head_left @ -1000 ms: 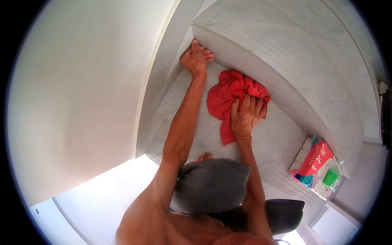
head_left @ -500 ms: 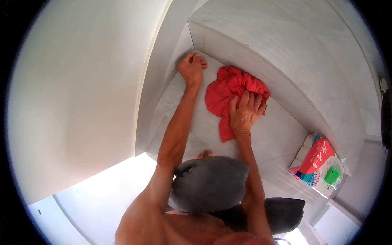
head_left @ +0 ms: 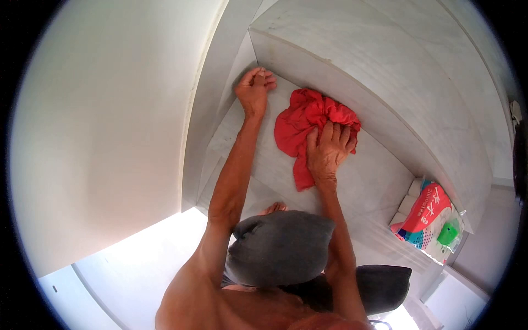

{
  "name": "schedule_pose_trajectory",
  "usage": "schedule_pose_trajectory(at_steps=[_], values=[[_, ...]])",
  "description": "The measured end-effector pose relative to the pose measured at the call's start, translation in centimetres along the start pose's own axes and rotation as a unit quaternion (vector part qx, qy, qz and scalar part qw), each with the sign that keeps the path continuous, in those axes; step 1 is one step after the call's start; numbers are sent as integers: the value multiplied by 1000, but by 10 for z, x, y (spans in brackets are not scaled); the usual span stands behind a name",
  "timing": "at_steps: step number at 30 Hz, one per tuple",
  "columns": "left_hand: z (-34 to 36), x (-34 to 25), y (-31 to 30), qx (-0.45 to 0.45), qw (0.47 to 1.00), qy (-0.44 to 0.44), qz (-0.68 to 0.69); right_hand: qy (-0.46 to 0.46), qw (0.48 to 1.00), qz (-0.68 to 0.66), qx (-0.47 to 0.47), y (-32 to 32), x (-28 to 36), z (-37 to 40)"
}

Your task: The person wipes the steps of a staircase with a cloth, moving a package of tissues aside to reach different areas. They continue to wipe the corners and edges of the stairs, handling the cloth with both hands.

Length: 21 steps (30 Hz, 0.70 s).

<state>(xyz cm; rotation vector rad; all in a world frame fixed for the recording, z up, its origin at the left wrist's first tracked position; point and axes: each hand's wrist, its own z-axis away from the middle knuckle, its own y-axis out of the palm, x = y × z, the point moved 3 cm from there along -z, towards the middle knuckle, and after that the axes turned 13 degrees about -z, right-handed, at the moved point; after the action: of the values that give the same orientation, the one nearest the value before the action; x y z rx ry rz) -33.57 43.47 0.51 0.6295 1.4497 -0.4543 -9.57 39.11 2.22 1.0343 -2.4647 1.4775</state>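
A crumpled red cloth [head_left: 294, 124] lies on the pale marble-look floor [head_left: 368, 176], near the foot of the wall. My right hand [head_left: 330, 151] rests on top of it, its fingers bent into the folds and gripping them against the floor. Farther left, in the corner by the wall, my left hand [head_left: 253, 91] is closed with the fingers curled and the thumb against them. Whatever it may hold is too small or hidden to make out. It is apart from the cloth.
A red and white plastic pack of paper rolls [head_left: 423, 214] stands by the wall at right, a green object [head_left: 448, 234] on it. A white panel [head_left: 110, 132] fills the left side. My bent knee [head_left: 280, 247] in grey cloth and my bare toes [head_left: 275, 208] are close below.
My left hand has shifted slightly up and left in the corner. The right hand and red cloth stay almost in place; the whole view has moved a little.
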Motion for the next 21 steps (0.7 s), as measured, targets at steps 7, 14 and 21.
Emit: schedule_pose_trajectory(at_steps=[7, 14, 21], values=[[-7, -10, -3, -3, 980, -29, -194, 10, 1000, 15, 18, -5, 2, -2], [20, -38, 8, -65, 874, 316, -363, 9, 1000, -3, 18, -4, 0, -1], [55, -91, 41, 160, 961, -9, -224, 11, 999, -23, 27, -5, -3, 1]])
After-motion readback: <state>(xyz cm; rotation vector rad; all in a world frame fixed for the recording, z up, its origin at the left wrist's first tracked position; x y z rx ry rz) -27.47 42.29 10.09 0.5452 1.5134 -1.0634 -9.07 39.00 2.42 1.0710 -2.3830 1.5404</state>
